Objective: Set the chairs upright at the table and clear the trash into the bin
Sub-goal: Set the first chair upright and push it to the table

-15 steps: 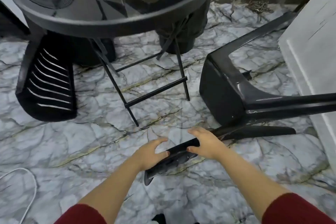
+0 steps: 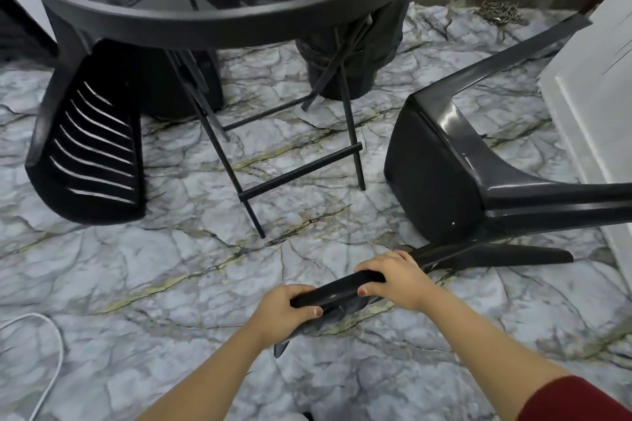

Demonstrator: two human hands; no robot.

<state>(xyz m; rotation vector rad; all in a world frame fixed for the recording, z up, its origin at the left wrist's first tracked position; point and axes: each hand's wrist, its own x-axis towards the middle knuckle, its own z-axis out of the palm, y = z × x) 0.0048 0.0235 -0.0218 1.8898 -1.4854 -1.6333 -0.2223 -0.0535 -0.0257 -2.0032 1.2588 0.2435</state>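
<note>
A black plastic chair (image 2: 441,161) lies tipped on its side on the marble floor at the right, legs pointing right and up. Its backrest top edge (image 2: 338,289) reaches toward me. My left hand (image 2: 284,309) and my right hand (image 2: 396,278) are both closed around that backrest edge, side by side. A second black chair (image 2: 85,147) with a slatted back stands at the left, tucked under the round black glass-topped table (image 2: 219,19). Crumpled white trash shows at the table's far edge, mostly cut off by the frame.
A dark bin (image 2: 345,58) stands behind the table's thin black legs (image 2: 297,171). A white door or panel (image 2: 595,85) rises at the right, close to the fallen chair's legs. A white cable (image 2: 51,362) curls on the floor at the lower left.
My left hand was open beside the backrest; it now grips the edge. The backrest has risen slightly off the floor and the view has moved closer.
</note>
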